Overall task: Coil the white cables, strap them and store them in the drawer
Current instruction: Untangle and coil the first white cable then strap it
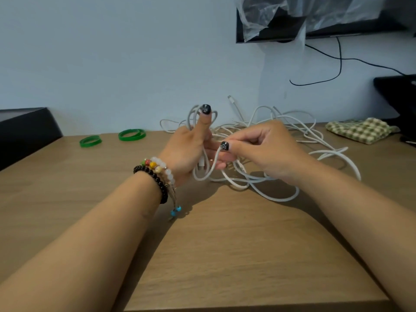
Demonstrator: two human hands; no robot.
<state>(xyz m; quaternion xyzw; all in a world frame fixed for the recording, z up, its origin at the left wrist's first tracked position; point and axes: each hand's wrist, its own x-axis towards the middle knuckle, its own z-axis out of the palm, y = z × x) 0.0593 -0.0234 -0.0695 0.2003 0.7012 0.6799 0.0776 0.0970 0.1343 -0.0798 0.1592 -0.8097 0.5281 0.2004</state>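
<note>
Right now your left hand (186, 149) grips a few loops of white cable (227, 176), thumb up, while your right hand (263, 152) pinches a strand of it between thumb and forefinger just beside the left. Beyond your hands, the other white cables (292, 129) lie tangled on the wooden table (225, 255), against the pale wall (112, 52). Two green straps (131, 134) sit at the far left edge, a checked cloth (360, 129) at the far right, a plastic-draped dark screen (315, 19) above.
</note>
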